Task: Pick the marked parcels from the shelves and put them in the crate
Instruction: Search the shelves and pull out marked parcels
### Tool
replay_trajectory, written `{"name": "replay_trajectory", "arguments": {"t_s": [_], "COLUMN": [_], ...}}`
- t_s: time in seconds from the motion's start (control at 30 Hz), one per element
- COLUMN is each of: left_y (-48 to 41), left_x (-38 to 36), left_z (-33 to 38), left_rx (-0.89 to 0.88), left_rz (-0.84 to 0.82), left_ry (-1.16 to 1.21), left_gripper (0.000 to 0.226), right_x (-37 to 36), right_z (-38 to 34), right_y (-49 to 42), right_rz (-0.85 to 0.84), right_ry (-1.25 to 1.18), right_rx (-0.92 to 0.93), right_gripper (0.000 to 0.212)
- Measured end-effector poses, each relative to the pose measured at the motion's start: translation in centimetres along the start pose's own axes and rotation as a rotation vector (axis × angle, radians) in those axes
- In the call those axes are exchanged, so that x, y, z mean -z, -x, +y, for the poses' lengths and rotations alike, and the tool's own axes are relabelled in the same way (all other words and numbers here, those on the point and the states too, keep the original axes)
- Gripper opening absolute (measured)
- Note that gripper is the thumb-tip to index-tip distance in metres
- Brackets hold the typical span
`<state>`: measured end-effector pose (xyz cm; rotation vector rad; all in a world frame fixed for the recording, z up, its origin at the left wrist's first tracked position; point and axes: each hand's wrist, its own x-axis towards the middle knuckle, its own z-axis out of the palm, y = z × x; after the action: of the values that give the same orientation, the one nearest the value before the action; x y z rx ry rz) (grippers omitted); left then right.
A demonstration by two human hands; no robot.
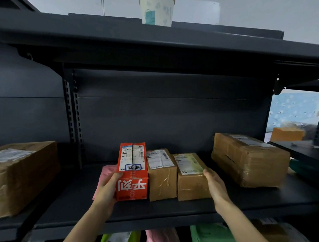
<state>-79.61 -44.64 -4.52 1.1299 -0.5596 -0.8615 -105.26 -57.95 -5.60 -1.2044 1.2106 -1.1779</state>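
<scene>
On the dark shelf (158,209) three parcels stand pressed side by side. The left grip (107,189) wraps the outer side of the red parcel (132,176), thumb on its front, below a handwritten label. Beside it is a middle brown box (161,177), then a second brown box (190,181). The right grip (216,184) lies flat and spread against that box's far side. A pink bag (106,170) is wedged behind the left grip. Large cartons (25,176) (250,159) flank the row, and a paper cup (156,10) stands on the shelf above.
</scene>
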Motion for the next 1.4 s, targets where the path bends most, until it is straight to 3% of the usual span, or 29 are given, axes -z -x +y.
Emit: {"name": "replay_trajectory", "arguments": {"t_s": [0.23, 0.43, 0.73, 0.87, 0.93, 1.13, 1.4], "left_y": [-0.4, -0.1, 3.7, 6.3, 7.4, 8.9, 8.9], "left_x": [2.7, 2.6, -5.0, -11.2, -14.6, -23.6, -28.5], "left_z": [1.6, 3.0, 4.3, 2.8, 1.2, -4.6, -8.7], "left_rx": [-0.080, -0.161, -0.304, -0.287, -0.244, -0.125, -0.078], "left_rz": [0.039, 0.014, 0.001, 0.012, 0.008, 0.022, 0.005], "left_ry": [-0.002, 0.015, 0.062, 0.082, 0.089, 0.085, 0.074], "left_gripper": [0.011, 0.017, 0.016, 0.017, 0.017, 0.011, 0.011], "right_x": [-1.2, 1.4, 11.2, 15.9, 17.5, 20.9, 23.3], "right_z": [0.2, -1.1, -5.8, -6.6, -5.9, -3.5, -2.4], "right_y": [0.6, 0.6, -3.9, -7.6, -8.1, -5.3, -3.2], "right_rz": [-0.009, 0.048, 0.368, 0.128, 0.065, 0.144, 0.214], "right_ry": [0.081, 0.268, 0.986, 1.256, 1.308, 1.349, 1.297], "right_rx": [0.064, 0.290, 0.668, 0.549, 0.575, 0.751, 0.881], "right_gripper": [0.050, 0.053, 0.053, 0.061, 0.061, 0.055, 0.054]}}
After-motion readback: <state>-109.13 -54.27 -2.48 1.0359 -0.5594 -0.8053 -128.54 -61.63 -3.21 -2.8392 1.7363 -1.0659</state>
